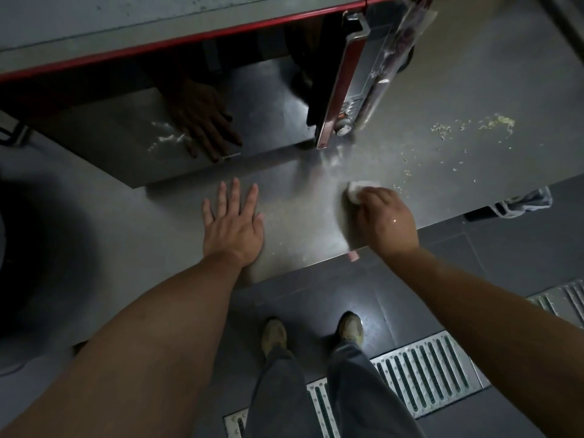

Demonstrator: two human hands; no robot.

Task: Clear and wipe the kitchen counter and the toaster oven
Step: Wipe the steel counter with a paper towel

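Observation:
A red-trimmed toaster oven [344,90] stands at the back of the steel counter [300,216]. Its glass door [132,147] lies open and flat, mirroring a hand and showing white smears. My left hand [232,226] rests flat on the counter just in front of the door, fingers spread, holding nothing. My right hand [384,216] presses a crumpled white cloth [360,189] onto the counter below the oven's control panel. Crumbs [467,131] are scattered over the counter to the right of the oven.
The counter's front edge runs diagonally past my wrists. A grey rag [524,202] hangs off the edge at right. A dark round object [41,257] fills the left side. Below are dark floor tiles, my shoes and a metal drain grate [423,374].

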